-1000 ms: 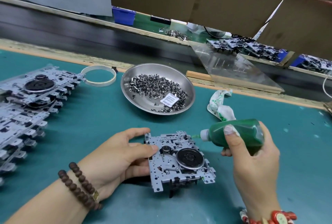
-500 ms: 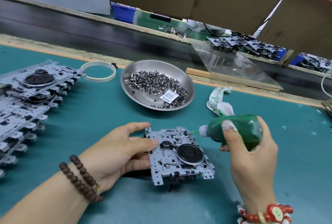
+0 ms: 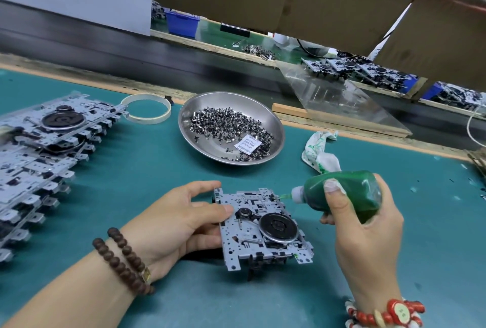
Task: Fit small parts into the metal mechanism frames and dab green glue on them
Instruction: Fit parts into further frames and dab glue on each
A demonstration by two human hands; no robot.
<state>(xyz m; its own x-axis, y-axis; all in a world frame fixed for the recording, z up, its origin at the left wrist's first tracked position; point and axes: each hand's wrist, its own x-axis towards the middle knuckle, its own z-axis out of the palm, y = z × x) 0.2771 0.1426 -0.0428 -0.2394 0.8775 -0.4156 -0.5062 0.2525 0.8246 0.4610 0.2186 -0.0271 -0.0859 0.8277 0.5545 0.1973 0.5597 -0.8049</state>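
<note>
**Glue nozzle at the frame's far edge**

On the green mat (image 3: pixel 263 301), near the front edge, a metal frame (image 3: pixel 260 227) lies flat with its black flywheel (image 3: pixel 278 226) facing up. The left hand (image 3: pixel 173 225) grips the frame by its left side: the thumb lies across the top plate beside a small pulley (image 3: pixel 246 213), the forefinger curls over the far left corner, and the other fingers are tucked under the edge. A double string of brown beads (image 3: pixel 123 259) circles that wrist.

The right hand (image 3: pixel 365 233) is wrapped round a soft bottle (image 3: pixel 344 195) of green glue, thumb pressed on its upper side, fingers curled behind it. The bottle lies almost level, and its white nozzle (image 3: pixel 297 193) points left, with the green tip just touching the frame's far right corner. A red and white bracelet (image 3: pixel 386 314) sits on that wrist.

Beyond the frame stands a steel dish (image 3: pixel 273 127) holding a heap of small parts (image 3: pixel 228 127) and a white paper slip (image 3: pixel 247 146). A white ring (image 3: pixel 147 112) lies left of the dish, and a glue-stained rag (image 3: pixel 319 152) lies to its right. Along the left side of the mat, a row of frames (image 3: pixel 39 149) overlaps like tiles.
</note>
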